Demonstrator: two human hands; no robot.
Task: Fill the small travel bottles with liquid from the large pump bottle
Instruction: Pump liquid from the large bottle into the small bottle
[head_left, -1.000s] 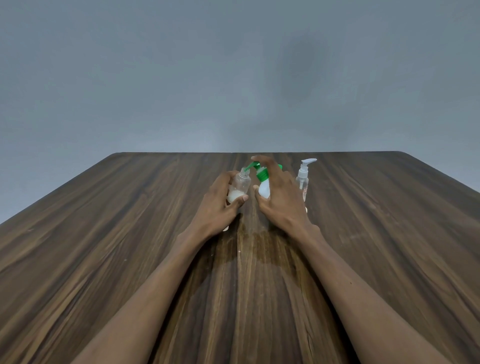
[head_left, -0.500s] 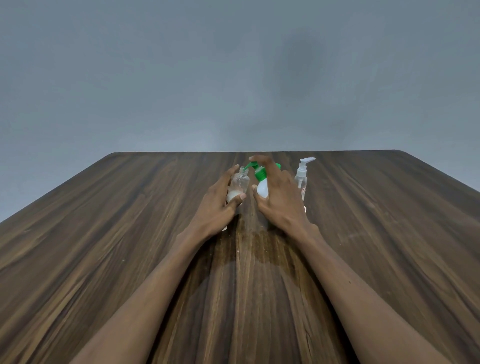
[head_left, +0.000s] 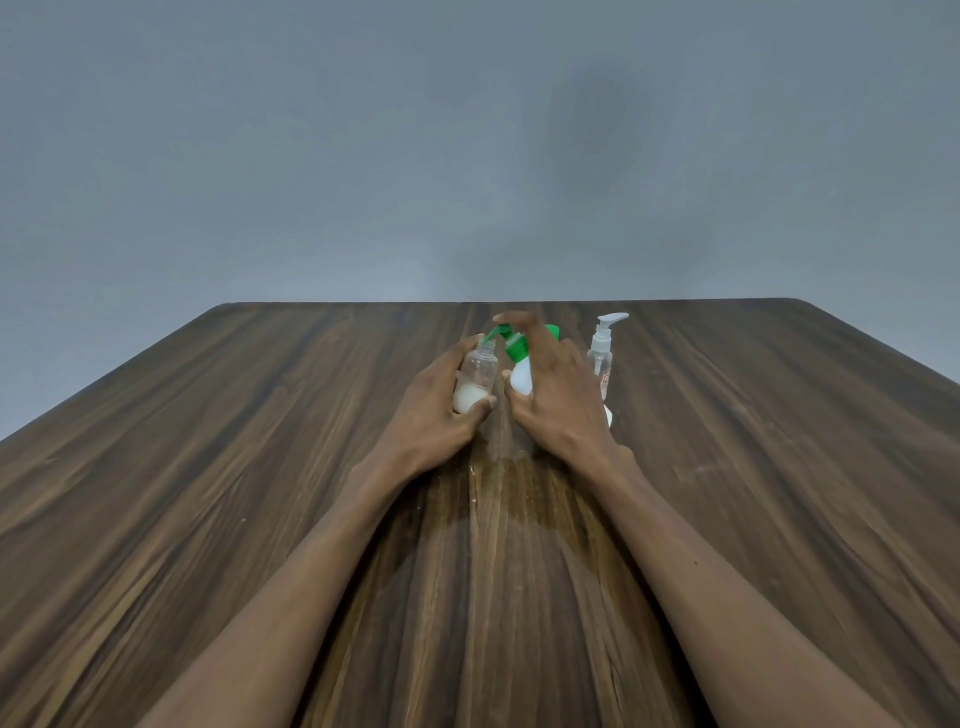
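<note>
My left hand (head_left: 435, 410) grips a small clear travel bottle (head_left: 475, 375) with white liquid in its bottom, its open neck right under the green spout. My right hand (head_left: 558, 400) wraps the white large pump bottle (head_left: 520, 378), with a finger lying on its green pump head (head_left: 515, 347). A second small clear bottle (head_left: 601, 358) with a white pump top stands upright just right of my right hand; its lower part is hidden behind the hand.
Everything sits on a dark wooden table (head_left: 753, 467) whose far edge runs just behind the bottles, against a plain grey wall. A small white object (head_left: 609, 415) peeks out at the right of my right hand.
Both hands and the bottles stay almost in place; the travel bottle has shifted slightly up and closer under the green spout.
</note>
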